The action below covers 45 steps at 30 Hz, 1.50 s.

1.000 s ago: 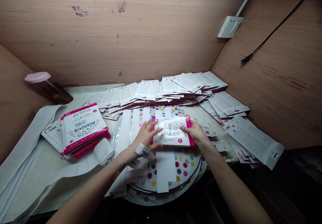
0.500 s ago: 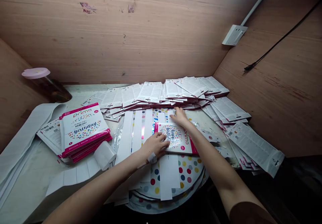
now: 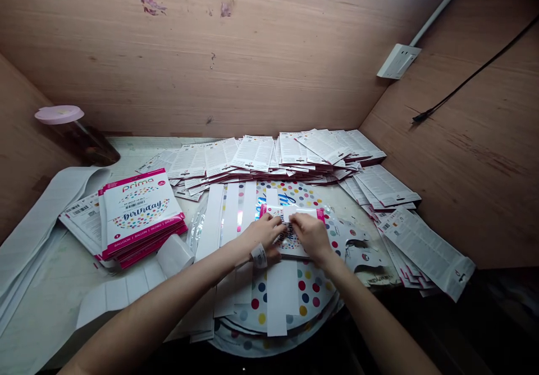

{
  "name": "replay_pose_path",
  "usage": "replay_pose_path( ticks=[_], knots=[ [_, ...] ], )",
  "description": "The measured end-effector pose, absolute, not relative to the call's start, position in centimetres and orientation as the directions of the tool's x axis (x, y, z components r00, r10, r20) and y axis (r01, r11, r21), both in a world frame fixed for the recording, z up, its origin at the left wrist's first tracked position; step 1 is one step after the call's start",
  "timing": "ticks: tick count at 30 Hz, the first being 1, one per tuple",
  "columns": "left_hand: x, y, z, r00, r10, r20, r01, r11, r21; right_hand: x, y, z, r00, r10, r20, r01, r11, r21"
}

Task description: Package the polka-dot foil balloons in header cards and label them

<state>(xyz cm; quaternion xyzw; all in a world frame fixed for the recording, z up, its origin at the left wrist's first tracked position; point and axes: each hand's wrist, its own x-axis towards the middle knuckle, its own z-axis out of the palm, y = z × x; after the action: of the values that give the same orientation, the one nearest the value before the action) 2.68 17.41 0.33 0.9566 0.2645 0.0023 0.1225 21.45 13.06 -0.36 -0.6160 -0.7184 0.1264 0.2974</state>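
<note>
A flat balloon packet (image 3: 300,250) with pink ends and "happy birthday" lettering lies on a stack of round polka-dot foil balloons (image 3: 309,296). My left hand (image 3: 263,239) is closed on the packet's left side, with its fingers over the front face. Against the packet's upper part, my right hand (image 3: 314,237) pinches a small white label (image 3: 288,212); its fingertips nearly meet those of the left hand. Long white paper strips (image 3: 278,302) lie across the balloons, one running below the packet. Both hands cover much of the packet's print.
A pile of pink-and-white packets (image 3: 141,218) stands at left, beside a curled label strip (image 3: 130,288). Many packets (image 3: 252,153) lie face down along the back wall, others (image 3: 425,246) at right. A lidded bottle (image 3: 90,145) stands back left. A black cable (image 3: 471,77) hangs at right.
My right hand has come back toward me from beyond the packet, bringing the white label onto its upper part. My left fingers have shifted slightly on the packet, which now sits turned a little differently.
</note>
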Motion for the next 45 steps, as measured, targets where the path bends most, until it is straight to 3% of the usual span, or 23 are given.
replay_pose_path(
  ticks=[4, 7, 10, 13, 19, 21, 23, 25, 27, 29, 35, 40, 45],
  knots=[
    [2.8, 17.7, -0.1, 0.858, 0.513, -0.016, 0.501, -0.830, 0.244, 19.3, 10.0, -3.5, -0.047, 0.938, 0.342, 0.826, 0.230, -0.515],
    [3.0, 18.2, -0.2, 0.885, 0.458, -0.087, 0.466, -0.866, 0.180, 19.4, 7.9, -4.1, -0.097, 0.913, 0.396, 0.821, 0.298, -0.486],
    [3.2, 18.6, -0.2, 0.903, 0.406, -0.139, 0.423, -0.898, 0.123, 20.4, 4.3, -3.2, -0.272, 0.837, 0.475, 0.773, 0.484, -0.410],
    [3.2, 18.8, -0.2, 0.909, 0.392, -0.141, 0.408, -0.907, 0.107, 21.3, 0.6, -2.2, -0.470, 0.768, 0.434, 0.708, 0.622, -0.334],
    [3.1, 18.8, 0.0, 0.902, 0.399, -0.168, 0.417, -0.904, 0.096, 20.6, -0.7, -1.7, -0.649, 0.649, 0.397, 0.702, 0.712, -0.017],
    [3.1, 18.8, 0.0, 0.904, 0.394, -0.166, 0.412, -0.906, 0.094, 20.5, -0.2, -1.5, -0.672, 0.611, 0.418, 0.679, 0.734, 0.018],
    [3.1, 18.9, 0.0, 0.911, 0.382, -0.154, 0.398, -0.913, 0.093, 20.9, 0.2, -1.1, -0.641, 0.615, 0.459, 0.658, 0.749, -0.084],
    [3.1, 18.9, 0.0, 0.921, 0.365, -0.140, 0.378, -0.922, 0.087, 21.7, 0.7, -0.5, -0.558, 0.675, 0.482, 0.632, 0.722, -0.280],
    [3.1, 19.0, 0.0, 0.924, 0.357, -0.137, 0.369, -0.926, 0.081, 22.6, 1.5, 0.2, -0.435, 0.773, 0.462, 0.611, 0.630, -0.479],
    [3.0, 19.0, -0.1, 0.924, 0.358, -0.137, 0.371, -0.925, 0.086, 23.2, 2.6, 1.1, -0.313, 0.844, 0.435, 0.599, 0.531, -0.599],
    [2.8, 19.5, -1.0, 0.948, 0.311, -0.071, 0.317, -0.940, 0.124, 22.4, 6.0, 2.4, -0.215, 0.900, 0.379, 0.580, 0.430, -0.692],
    [2.8, 19.9, -1.2, 0.947, 0.313, -0.068, 0.321, -0.924, 0.208, 21.9, 9.4, 0.0, 0.053, 0.954, 0.294, 0.596, 0.206, -0.776],
    [2.8, 20.0, -1.1, 0.963, 0.259, -0.074, 0.268, -0.899, 0.346, 22.0, 11.2, -2.8, 0.132, 0.948, 0.289, 0.621, 0.148, -0.770]
  ],
)
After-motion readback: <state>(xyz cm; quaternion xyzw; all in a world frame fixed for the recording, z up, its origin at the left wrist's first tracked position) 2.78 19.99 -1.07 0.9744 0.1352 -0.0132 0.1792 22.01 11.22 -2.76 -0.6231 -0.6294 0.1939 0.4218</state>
